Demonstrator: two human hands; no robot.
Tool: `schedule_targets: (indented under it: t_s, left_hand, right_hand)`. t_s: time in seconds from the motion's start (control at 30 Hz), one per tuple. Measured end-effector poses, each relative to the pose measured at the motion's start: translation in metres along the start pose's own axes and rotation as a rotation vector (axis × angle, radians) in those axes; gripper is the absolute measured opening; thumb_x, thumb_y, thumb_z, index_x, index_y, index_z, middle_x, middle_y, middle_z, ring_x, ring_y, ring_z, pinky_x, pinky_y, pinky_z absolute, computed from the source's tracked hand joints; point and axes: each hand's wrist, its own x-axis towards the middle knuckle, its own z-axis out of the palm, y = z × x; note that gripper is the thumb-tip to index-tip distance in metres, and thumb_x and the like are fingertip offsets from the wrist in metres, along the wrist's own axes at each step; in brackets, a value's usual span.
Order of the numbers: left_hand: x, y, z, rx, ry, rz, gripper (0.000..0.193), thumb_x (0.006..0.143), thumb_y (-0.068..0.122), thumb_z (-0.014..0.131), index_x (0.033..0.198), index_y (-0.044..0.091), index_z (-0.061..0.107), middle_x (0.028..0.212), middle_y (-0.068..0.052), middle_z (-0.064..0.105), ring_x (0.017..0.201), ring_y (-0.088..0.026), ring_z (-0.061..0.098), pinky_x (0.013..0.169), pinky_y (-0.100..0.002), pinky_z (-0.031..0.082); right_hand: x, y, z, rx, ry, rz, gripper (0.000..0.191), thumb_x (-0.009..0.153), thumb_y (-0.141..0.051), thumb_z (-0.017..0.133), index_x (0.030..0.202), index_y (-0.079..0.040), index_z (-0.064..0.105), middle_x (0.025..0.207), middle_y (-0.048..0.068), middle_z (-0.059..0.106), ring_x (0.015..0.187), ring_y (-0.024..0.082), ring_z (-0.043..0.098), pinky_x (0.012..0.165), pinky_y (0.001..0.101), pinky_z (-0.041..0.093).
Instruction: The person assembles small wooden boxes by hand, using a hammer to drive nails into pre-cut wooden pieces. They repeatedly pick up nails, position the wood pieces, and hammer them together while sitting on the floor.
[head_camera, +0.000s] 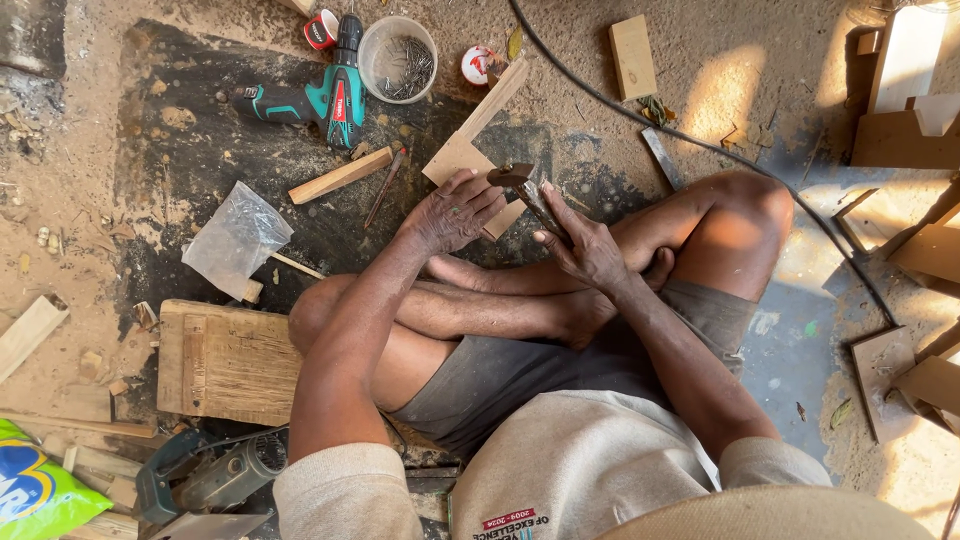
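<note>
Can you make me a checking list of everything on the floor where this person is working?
Surface: sandy floor with a dark mat, dusty.
Job's things: hammer and wooden piece.
Clutter: cordless drill, tub of nails, plastic bag, wooden box, wood offcuts.
Hands: left hand rests on the wooden piece; right hand grips the hammer.
Cables: black cable runs across the floor past the knee.
Surroundings: wood boards stacked at the right.

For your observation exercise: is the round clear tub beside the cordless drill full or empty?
Partly filled. The clear tub stands upright and open, no lid on it, with a loose pile of thin metal nails covering its bottom, right of the drill.
</note>
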Motion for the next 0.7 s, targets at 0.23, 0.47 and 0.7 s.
schedule_targets:
  t_s: [0.23, 0.47, 0.7]
  left_hand:
    - [0.003, -0.003, 0.000, 0.008, 0.058, 0.005, 0.035, 0.106, 0.027, 0.051, 0.139, 0.017, 0.051, 0.150, -0.004, 0.044, 0.152, -0.022, 0.030, 0.130, -0.045, 0.014]
    - [0.007, -0.004, -0.007, -0.006, 0.077, -0.002, 0.041, 0.101, 0.026, 0.047, 0.141, 0.016, 0.050, 0.148, -0.005, 0.044, 0.149, -0.021, 0.029, 0.127, -0.044, 0.015]
    - [0.005, -0.002, -0.008, 0.017, 0.087, -0.013, 0.038, 0.105, 0.025, 0.045, 0.142, 0.016, 0.047, 0.147, -0.005, 0.045, 0.149, -0.020, 0.031, 0.129, -0.044, 0.015]
  right_hand:
    - [-0.030, -0.003, -0.027, -0.355, -0.170, -0.095, 0.070, 0.102, -0.042, 0.062, 0.162, -0.022, 0.032, 0.080, 0.005, 0.061, 0.045, 0.016, 0.052, 0.040, 0.0357, 0.050]
    - [-0.037, -0.026, -0.039, -0.475, -0.243, -0.156, 0.067, 0.103, -0.037, 0.060, 0.162, -0.025, 0.031, 0.087, 0.008, 0.066, 0.051, 0.015, 0.060, 0.040, 0.0342, 0.053]
    - [-0.036, -0.041, -0.050, -0.234, 0.010, -0.261, 0.069, 0.110, -0.030, 0.059, 0.168, -0.018, 0.024, 0.091, 0.011, 0.064, 0.062, 0.020, 0.064, 0.047, 0.0365, 0.054]
